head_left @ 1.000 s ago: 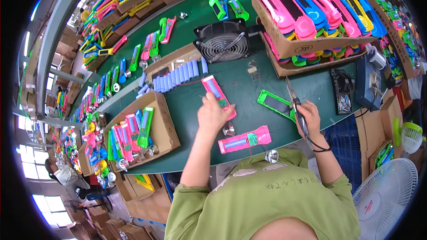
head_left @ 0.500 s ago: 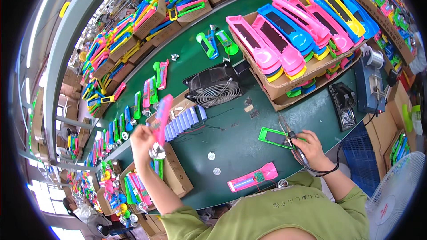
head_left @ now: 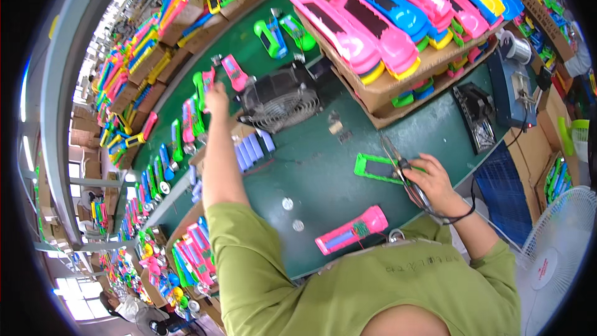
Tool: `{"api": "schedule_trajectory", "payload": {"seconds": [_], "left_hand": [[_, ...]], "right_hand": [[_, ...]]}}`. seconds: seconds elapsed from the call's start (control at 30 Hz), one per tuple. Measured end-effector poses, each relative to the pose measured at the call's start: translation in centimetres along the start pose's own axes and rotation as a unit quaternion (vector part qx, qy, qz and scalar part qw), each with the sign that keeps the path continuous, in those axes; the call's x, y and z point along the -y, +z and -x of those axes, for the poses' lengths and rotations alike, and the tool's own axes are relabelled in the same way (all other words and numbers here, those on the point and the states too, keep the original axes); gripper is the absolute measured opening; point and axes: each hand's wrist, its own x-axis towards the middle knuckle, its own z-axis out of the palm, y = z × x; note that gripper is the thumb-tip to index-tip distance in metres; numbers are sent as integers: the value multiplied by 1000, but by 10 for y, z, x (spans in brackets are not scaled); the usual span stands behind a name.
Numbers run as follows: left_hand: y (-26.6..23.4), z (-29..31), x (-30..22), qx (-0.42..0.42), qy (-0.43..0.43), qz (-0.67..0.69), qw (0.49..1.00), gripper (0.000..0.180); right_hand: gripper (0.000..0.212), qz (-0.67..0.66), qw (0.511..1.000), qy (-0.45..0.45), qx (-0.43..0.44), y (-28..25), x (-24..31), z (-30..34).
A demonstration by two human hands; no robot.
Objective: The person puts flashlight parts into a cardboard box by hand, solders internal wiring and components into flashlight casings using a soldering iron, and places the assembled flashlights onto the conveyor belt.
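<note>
My left hand (head_left: 216,98) reaches far out at the left, its fingers closed at the lower end of a pink plastic casing (head_left: 208,77). Beside it lies another pink casing (head_left: 234,73) on the bench. My right hand (head_left: 429,177) grips a soldering iron (head_left: 407,173), its tip pointing up and to the left. Just under the iron is a green casing (head_left: 367,165) with a dark panel. Closer to my body rests an open pink casing (head_left: 374,219), holding a bluish cylinder and a small green circuit board (head_left: 360,229).
A black fan (head_left: 280,96) with a wire guard stands mid-bench beside several lilac cylinders (head_left: 250,151). Cartons (head_left: 373,96) stacked with coloured casings stand at the back right. Further right are a black tray (head_left: 476,118), a soldering station (head_left: 513,96) and a wire reel (head_left: 516,48).
My left hand has moved away to the far left row and let go of the pink casing it carried, which now lies by the fan. My right hand keeps the iron; the view has shifted slightly.
</note>
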Motion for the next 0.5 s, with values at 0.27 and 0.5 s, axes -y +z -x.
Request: {"api": "schedule_trajectory", "payload": {"seconds": [0.27,0.5], "left_hand": [[-227,186,-113,71,91,425,898,31],[-196,384,-181,140,352,228,897,22]], "right_hand": [[48,27,999,-23,-40,2,-5,5],[47,22,993,-83,-77,5,-1,7]]}}
